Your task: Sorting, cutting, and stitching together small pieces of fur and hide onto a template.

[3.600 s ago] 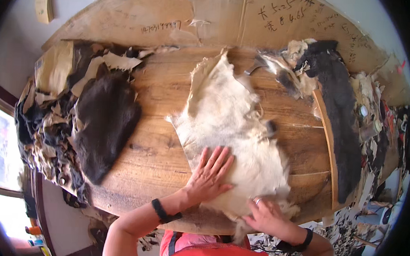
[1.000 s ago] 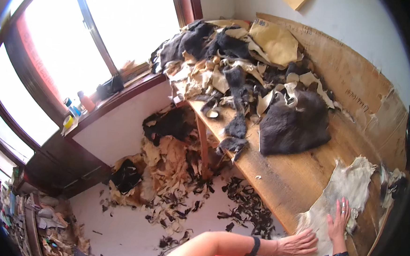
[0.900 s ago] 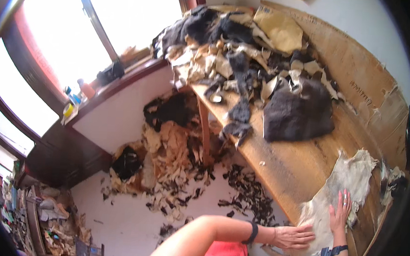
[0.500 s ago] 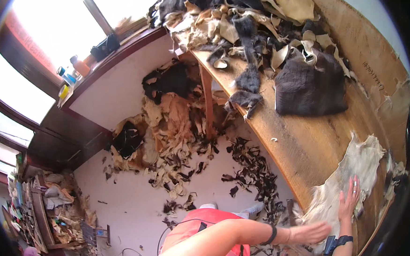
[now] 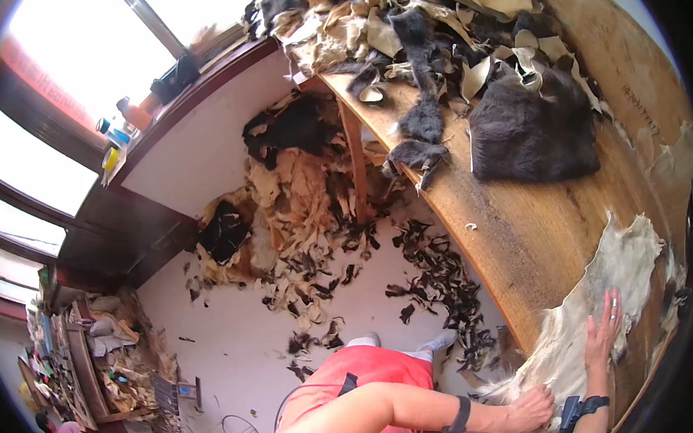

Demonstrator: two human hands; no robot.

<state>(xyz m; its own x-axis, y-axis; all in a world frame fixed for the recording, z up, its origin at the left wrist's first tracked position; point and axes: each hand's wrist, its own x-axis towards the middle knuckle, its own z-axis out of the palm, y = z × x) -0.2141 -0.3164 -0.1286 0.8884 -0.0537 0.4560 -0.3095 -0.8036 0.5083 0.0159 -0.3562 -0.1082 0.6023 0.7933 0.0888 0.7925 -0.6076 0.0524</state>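
A pale cream hide (image 5: pixel 583 310) with a ragged edge lies flat across the right part of the wooden table, overhanging its near edge. My right hand (image 5: pixel 603 335), wearing a ring, rests flat on it with fingers stretched out. Lower down, my left hand (image 5: pixel 531 410) is over the near part of the hide with its fingers curled in. What those fingers hold, if anything, is hidden. A dark strap is on each wrist.
Folded dark fur (image 5: pixel 530 132) sits farther along the wooden table (image 5: pixel 511 242), before a heap of fur and hide scraps (image 5: pixel 373 35). Scraps (image 5: pixel 431 261) litter the floor. A windowsill with bottles (image 5: pixel 134 115) runs at left; a cluttered rack (image 5: pixel 76 359) stands lower left.
My left hand has moved slightly down and left, and its fingers are now curled. The right hand stays flat on the hide. The whole view has shifted a little.
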